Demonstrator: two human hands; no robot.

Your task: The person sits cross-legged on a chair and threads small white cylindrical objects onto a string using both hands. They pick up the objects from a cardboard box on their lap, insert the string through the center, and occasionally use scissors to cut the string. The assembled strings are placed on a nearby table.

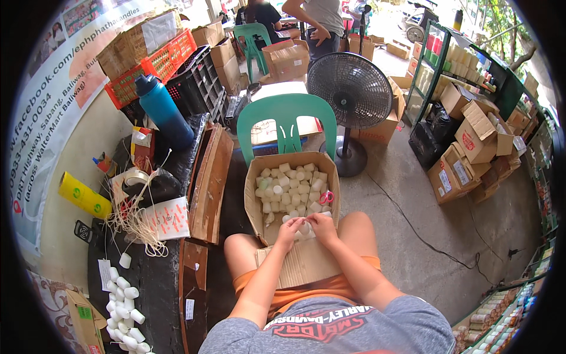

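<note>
Concrete floor spreads through a crowded workroom in the head view, with a standing fan just beyond a green chair (presumably set there for its breeze). An open cardboard box full of white pieces sits between the chair's back and the person, apparently borne by the seat, so its contents lie within short reach. Pink scissors rest on the pieces at the right side, likely to be handy for the nearer hand. Over the thighs lies a cardboard flap, which may serve as a lap board. Left grip and right grip meet at the box's near edge, fingertips drawn close together beside a few white pieces; whether they are clamped on one, or on something thinner, cannot be told at this size. At the left, a black tabletop carries a loose tangle of cream string and a blue bottle, while a cluster of white cups lies toward its near end, perhaps kept apart from the boxed ones.
</note>
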